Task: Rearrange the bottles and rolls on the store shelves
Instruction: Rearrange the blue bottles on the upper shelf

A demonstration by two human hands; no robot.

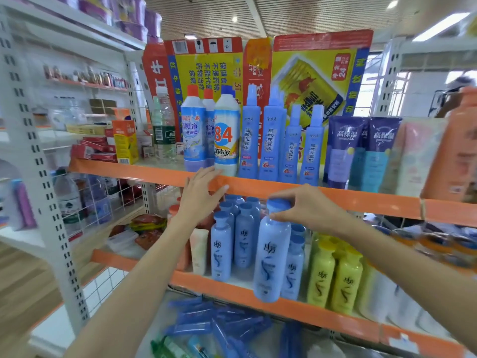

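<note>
Risk: right fingers (pixel 280 217) are pinching only the bottle (pixel 271 254) cap, overhanging the shelf (pixel 322 317) edge; left fingers (pixel 219 189) are lying apart, idle.

Up on the top shelf (pixel 144 171): four tall blue spray bottles (pixel 268 140), two red-capped cleaner bottles (pixel 192 130), one blue-capped "84" disinfectant bottle (pixel 226 133) and two dark purple tubes (pixel 340 151) toward the right end. On the middle shelf (pixel 232 288), at least seven blue shampoo bottles (pixel 221 249) show, the back ones partly hidden. One more blue bottle (pixel 269 257) hangs at its front edge, with about four yellow-green bottles (pixel 346 282) to the right.
</note>
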